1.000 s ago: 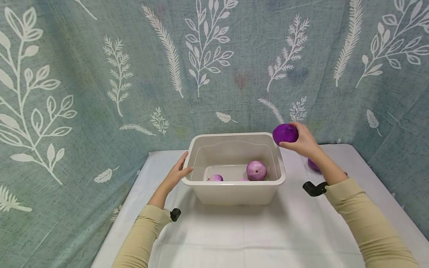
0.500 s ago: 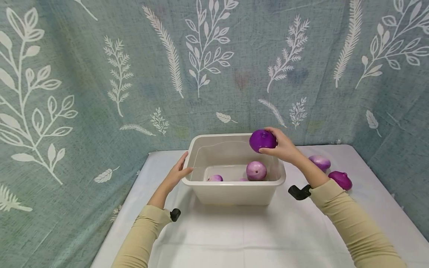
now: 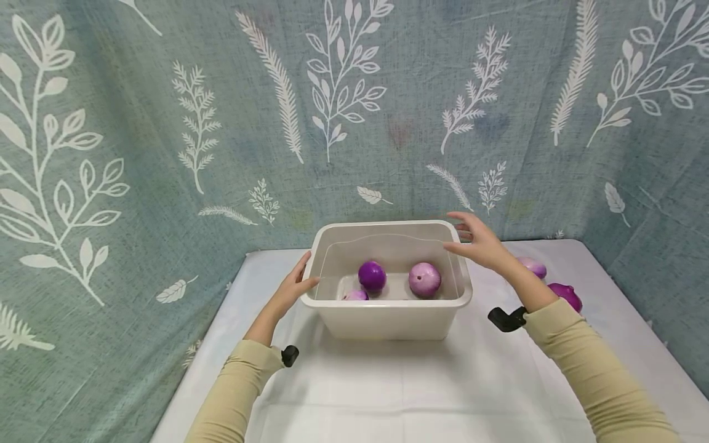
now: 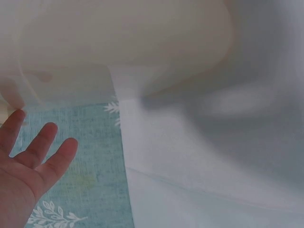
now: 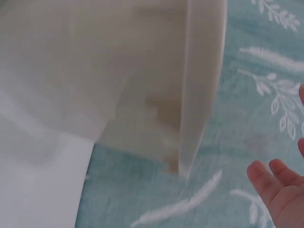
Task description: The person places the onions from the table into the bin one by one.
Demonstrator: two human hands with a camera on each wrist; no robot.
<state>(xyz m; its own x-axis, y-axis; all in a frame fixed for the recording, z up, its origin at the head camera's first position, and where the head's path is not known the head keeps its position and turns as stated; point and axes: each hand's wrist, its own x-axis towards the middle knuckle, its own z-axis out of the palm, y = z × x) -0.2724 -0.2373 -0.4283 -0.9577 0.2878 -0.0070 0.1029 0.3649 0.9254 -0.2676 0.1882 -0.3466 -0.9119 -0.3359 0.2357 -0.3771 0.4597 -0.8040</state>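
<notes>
A white plastic bin (image 3: 388, 320) stands in the middle of the table in the head view. Inside it lie a dark purple onion (image 3: 372, 276), a pale purple onion (image 3: 424, 280) and another, partly hidden behind the front wall (image 3: 356, 295). My left hand (image 3: 289, 292) is at the bin's left rim, thumb over the edge; the left wrist view shows its fingers (image 4: 61, 159) straight and spread beside the wall. My right hand (image 3: 479, 243), fingers parted and holding nothing, hovers by the right rim. The right wrist view shows its fingertips (image 5: 259, 171) apart from the bin.
Right of the bin, behind my right forearm, lie a pale purple onion (image 3: 533, 266) and a magenta onion (image 3: 566, 296), both partly covered. A white cloth (image 3: 399, 394) covers the table. A green leaf-patterned curtain (image 3: 388, 172) hangs behind and at both sides.
My right hand carried the dark purple onion left over the bin, let it go inside, and drew back to the right rim. My left hand has stayed put.
</notes>
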